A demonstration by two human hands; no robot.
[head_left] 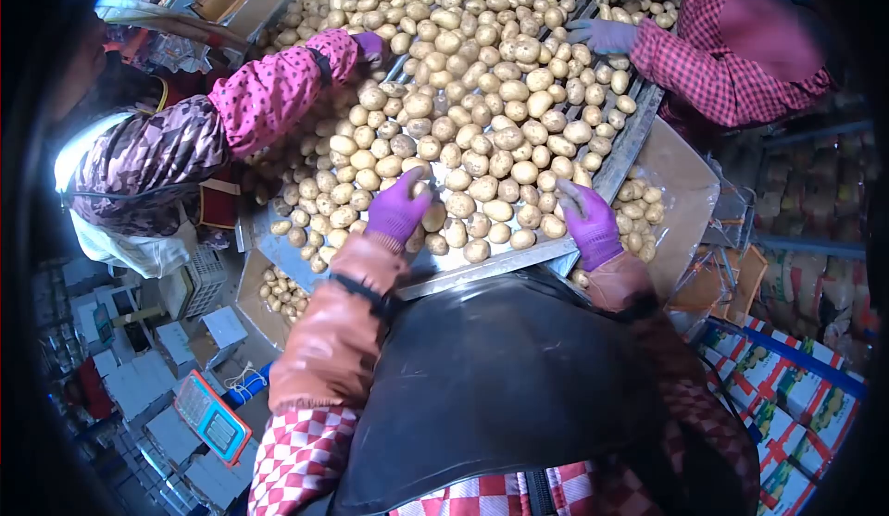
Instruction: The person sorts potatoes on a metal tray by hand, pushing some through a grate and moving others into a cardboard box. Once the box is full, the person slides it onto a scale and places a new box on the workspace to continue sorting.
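Note:
Many tan potatoes [482, 187] cover a sloping metal sorting table [482, 264] in front of me. At its near edge, left of the middle, my left hand [398, 209] in a purple glove has its fingers curled round a potato [419, 179], partly hidden by the glove. Over by the right rim, my right hand [593, 227], also gloved in purple, rests against the outer potatoes. Its fingers reach forward and slightly apart, and no potato shows in its grasp.
Co-workers' gloved hands reach in from the left [370, 47] and right [607, 37]. Cardboard boxes with potatoes stand below the table at right [685, 178] and left [255, 289]. A scale [213, 419] lies lower left; printed cartons [787, 396] are stacked lower right.

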